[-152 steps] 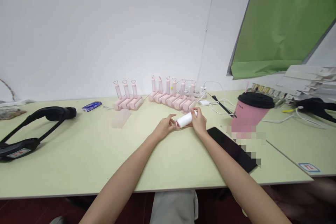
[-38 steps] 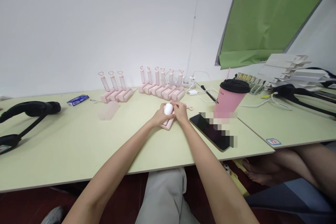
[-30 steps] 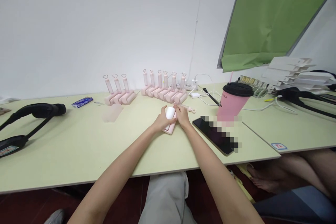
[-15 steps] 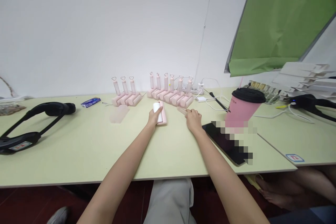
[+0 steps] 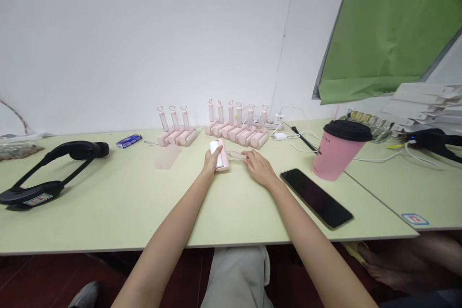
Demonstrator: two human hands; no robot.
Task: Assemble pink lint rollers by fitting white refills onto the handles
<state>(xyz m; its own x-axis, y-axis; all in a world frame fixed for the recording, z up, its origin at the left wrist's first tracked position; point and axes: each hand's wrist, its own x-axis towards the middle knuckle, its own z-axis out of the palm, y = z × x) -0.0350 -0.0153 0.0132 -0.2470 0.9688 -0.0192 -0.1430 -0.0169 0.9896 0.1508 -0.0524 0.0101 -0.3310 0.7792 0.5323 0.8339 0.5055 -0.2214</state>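
Note:
My left hand (image 5: 210, 161) is closed round a lint roller (image 5: 223, 156), a white paper roll in a pink half-cover, held just above or on the table. My right hand (image 5: 260, 168) pinches a clear handle (image 5: 236, 155) whose far end points at the pink cover's right side. Whether the handle's tip touches the cover I cannot tell. Behind my hands several pink lint rollers (image 5: 236, 134) stand in a row with their handles upright, each topped by a heart-shaped ring. Three more lint rollers (image 5: 177, 135) stand to the left. A translucent pink sheet (image 5: 168, 156) lies in front of those.
To the right are a black phone (image 5: 317, 198) and a pink cup (image 5: 339, 151) with a black lid. White cables (image 5: 288, 137) run behind. At left lie a black headset (image 5: 54, 173) and a blue packet (image 5: 129, 141). Another person's leg (image 5: 404, 260) shows lower right.
My right hand has moved left with the clear handle, bringing its end up to the lint roller in my left hand. The view has shifted slightly.

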